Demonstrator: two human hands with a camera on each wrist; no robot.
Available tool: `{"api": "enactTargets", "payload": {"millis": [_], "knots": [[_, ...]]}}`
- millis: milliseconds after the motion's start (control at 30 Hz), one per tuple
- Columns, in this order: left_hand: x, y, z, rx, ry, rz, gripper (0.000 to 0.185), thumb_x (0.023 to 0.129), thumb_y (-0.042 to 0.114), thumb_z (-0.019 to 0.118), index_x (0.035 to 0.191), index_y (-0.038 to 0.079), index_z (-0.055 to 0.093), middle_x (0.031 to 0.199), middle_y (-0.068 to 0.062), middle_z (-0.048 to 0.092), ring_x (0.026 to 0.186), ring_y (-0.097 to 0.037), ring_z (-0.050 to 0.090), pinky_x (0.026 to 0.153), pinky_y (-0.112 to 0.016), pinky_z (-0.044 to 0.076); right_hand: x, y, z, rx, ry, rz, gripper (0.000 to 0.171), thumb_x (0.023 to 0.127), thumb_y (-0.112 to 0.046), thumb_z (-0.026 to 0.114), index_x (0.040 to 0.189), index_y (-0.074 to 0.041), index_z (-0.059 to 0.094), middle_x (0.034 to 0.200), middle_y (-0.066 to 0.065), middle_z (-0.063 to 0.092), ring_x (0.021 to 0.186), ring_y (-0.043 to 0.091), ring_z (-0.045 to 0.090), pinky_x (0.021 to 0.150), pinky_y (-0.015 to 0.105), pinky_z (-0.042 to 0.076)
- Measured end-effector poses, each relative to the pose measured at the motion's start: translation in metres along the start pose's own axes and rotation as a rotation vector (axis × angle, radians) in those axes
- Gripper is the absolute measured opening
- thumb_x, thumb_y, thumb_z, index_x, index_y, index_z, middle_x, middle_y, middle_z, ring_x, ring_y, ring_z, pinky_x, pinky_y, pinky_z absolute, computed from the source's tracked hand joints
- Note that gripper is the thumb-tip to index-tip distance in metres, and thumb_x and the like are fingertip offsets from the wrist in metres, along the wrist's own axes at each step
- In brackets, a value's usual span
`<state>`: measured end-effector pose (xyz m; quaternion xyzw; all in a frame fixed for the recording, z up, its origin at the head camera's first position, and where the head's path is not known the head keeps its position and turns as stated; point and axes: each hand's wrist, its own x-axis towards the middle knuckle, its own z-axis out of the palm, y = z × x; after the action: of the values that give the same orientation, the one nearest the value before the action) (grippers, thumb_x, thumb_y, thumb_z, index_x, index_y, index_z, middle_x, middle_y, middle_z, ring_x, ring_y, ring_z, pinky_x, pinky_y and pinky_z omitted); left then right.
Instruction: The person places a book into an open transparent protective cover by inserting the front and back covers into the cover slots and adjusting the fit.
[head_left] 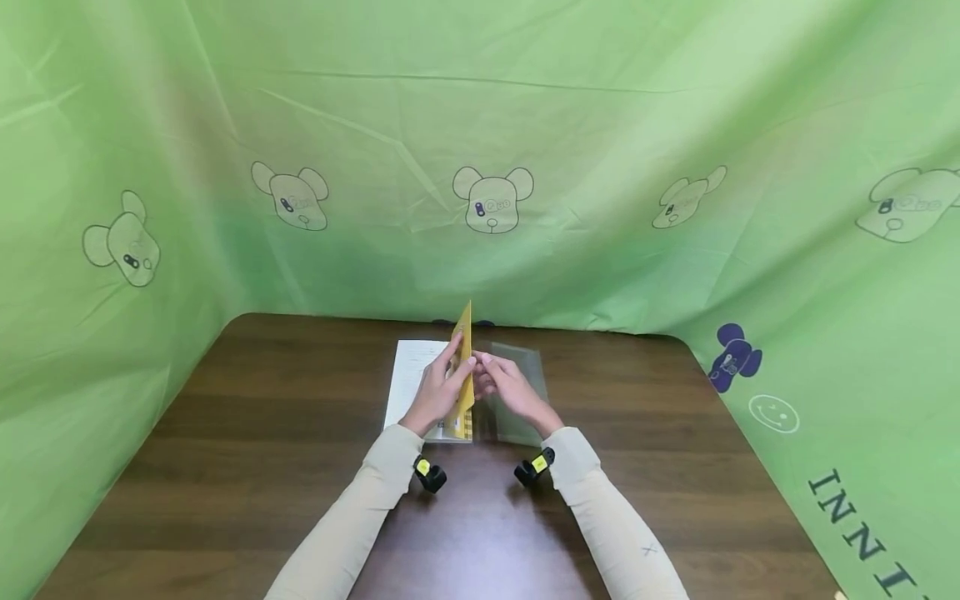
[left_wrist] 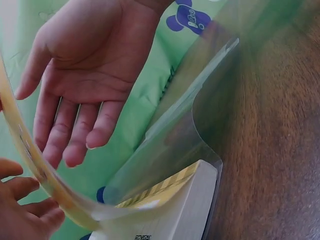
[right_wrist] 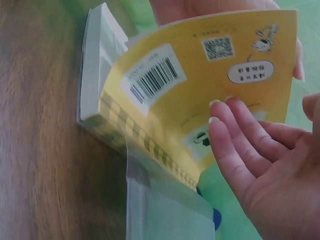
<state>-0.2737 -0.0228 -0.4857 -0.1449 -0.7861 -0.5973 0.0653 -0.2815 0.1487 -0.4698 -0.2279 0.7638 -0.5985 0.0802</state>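
A green curtain fills the upper part and both sides of the head view, and below it the brown bench spreads over the lower part. The book lies on the bench, near the centre of the head view. A clear film lies just to the right of it; in the left wrist view, its edge also shows along the book's lower side. The yellow cover of the book stands raised, slightly bent, between the two hands.

The left hand rests its fingers against the cover's inner face, spread rather than clenched. The right hand has the palm turned in and the fingers almost straight, with the tips at the outer face, below the barcode. It grips nothing.

The step in hand seems to be bringing together the cover and the film, though whether the film goes on or comes off cannot be told. The next move probably calls for a steady left hand and light right fingers, so that the cover does not crease.
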Motion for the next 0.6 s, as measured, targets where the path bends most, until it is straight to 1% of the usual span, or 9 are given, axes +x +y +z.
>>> {"api": "enactTargets", "payload": {"millis": [67, 133, 167, 200, 300, 367, 467, 600], "knots": [[-0.001, -0.001, 0.000, 0.011, 0.005, -0.001, 0.066, 0.103, 0.039, 0.055, 0.160, 0.013, 0.034, 0.157, -0.020, 0.043, 0.135, -0.040, 0.051, 0.108, -0.054, 0.046, -0.001, 0.002, -0.002, -0.031, -0.003, -0.007, 0.048, 0.113, -0.018, 0.032, 0.147, 0.016, 0.038, 0.119, 0.037, 0.064, 0.096, 0.033, 0.071, 0.086, 0.047, 0.061], [-0.001, -0.002, 0.000, 0.024, 0.002, -0.004, 0.064, 0.103, 0.037, 0.055, 0.160, 0.016, 0.035, 0.157, -0.019, 0.044, 0.132, -0.040, 0.054, 0.105, -0.053, 0.048, -0.003, 0.004, -0.007, -0.073, -0.007, -0.021, 0.046, 0.111, -0.014, 0.037, 0.147, 0.015, 0.040, 0.118, 0.037, 0.064, 0.101, 0.043, 0.070, 0.089, 0.050, 0.059], [-0.001, -0.003, 0.000, 0.032, -0.002, -0.008, 0.063, 0.103, 0.036, 0.055, 0.160, 0.017, 0.035, 0.158, -0.018, 0.043, 0.134, -0.039, 0.053, 0.107, -0.053, 0.048, -0.004, 0.006, -0.010, -0.108, -0.007, -0.026, 0.046, 0.111, -0.013, 0.040, 0.147, 0.014, 0.041, 0.119, 0.035, 0.065, 0.104, 0.045, 0.069, 0.091, 0.050, 0.058], [-0.001, -0.004, -0.001, 0.041, -0.006, -0.010, 0.062, 0.103, 0.035, 0.054, 0.160, 0.018, 0.035, 0.160, -0.016, 0.041, 0.136, -0.038, 0.051, 0.109, -0.052, 0.046, -0.005, 0.008, -0.013, -0.150, -0.010, -0.029, 0.046, 0.109, -0.013, 0.044, 0.147, 0.013, 0.041, 0.122, 0.033, 0.066, 0.108, 0.045, 0.067, 0.094, 0.051, 0.057], [-0.002, -0.005, -0.002, 0.074, -0.024, -0.013, 0.060, 0.104, 0.034, 0.053, 0.160, 0.022, 0.035, 0.164, -0.009, 0.034, 0.149, -0.032, 0.037, 0.119, -0.050, 0.035, -0.010, 0.014, -0.025, -0.272, -0.044, -0.024, 0.051, 0.105, -0.014, 0.054, 0.149, 0.009, 0.042, 0.134, 0.028, 0.063, 0.122, 0.043, 0.062, 0.104, 0.052, 0.051], [-0.002, -0.006, -0.004, 0.096, -0.036, -0.016, 0.059, 0.104, 0.034, 0.053, 0.160, 0.024, 0.034, 0.167, -0.006, 0.029, 0.153, -0.029, 0.029, 0.123, -0.049, 0.027, -0.014, 0.019, -0.034, -0.371, -0.070, -0.002, 0.056, 0.103, -0.018, 0.060, 0.151, 0.005, 0.042, 0.144, 0.022, 0.057, 0.132, 0.040, 0.055, 0.111, 0.053, 0.045], [-0.003, -0.007, -0.006, 0.143, -0.050, -0.014, 0.060, 0.104, 0.037, 0.052, 0.160, 0.025, 0.033, 0.168, -0.005, 0.025, 0.155, -0.028, 0.023, 0.124, -0.052, 0.020, -0.021, 0.021, -0.045, -0.492, -0.149, 0.048, 0.067, 0.099, -0.025, 0.067, 0.154, 0.001, 0.039, 0.158, 0.020, 0.042, 0.145, 0.039, 0.041, 0.119, 0.054, 0.034], [-0.003, -0.009, -0.008, 0.222, -0.073, 0.012, 0.061, 0.103, 0.038, 0.054, 0.160, 0.023, 0.034, 0.170, -0.006, 0.021, 0.156, -0.030, 0.020, 0.124, -0.057, 0.018, -0.031, 0.020, -0.055, -0.622, -0.265, 0.135, 0.083, 0.092, -0.028, 0.076, 0.157, 0.002, 0.033, 0.165, 0.025, 0.024, 0.152, 0.044, 0.023, 0.121, 0.058, 0.025]]}}
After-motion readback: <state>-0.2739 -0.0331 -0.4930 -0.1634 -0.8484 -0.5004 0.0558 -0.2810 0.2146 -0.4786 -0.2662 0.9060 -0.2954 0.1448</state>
